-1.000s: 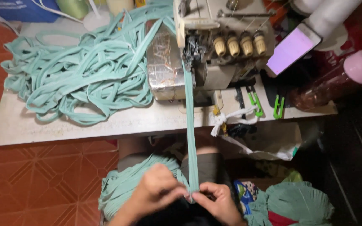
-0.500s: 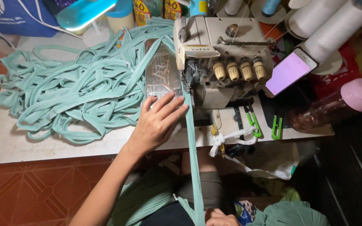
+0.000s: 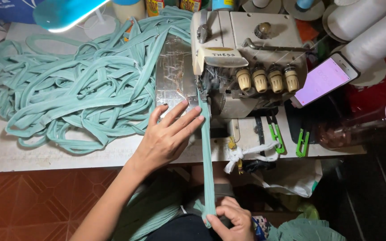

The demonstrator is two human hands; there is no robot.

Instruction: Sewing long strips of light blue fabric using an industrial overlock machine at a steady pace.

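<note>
The left hand (image 3: 168,136) lies flat with fingers spread, right in front of the sewing machine (image 3: 242,67), fingertips touching the teal fabric strip (image 3: 207,151). The right hand (image 3: 228,218) sits well below the machine, fingers pinched shut on that strip's lower end. One machine with four knobs, one strip pulled taut, one big teal pile (image 3: 77,89) left of it. Since half a second ago the left hand has barely shifted.
</note>
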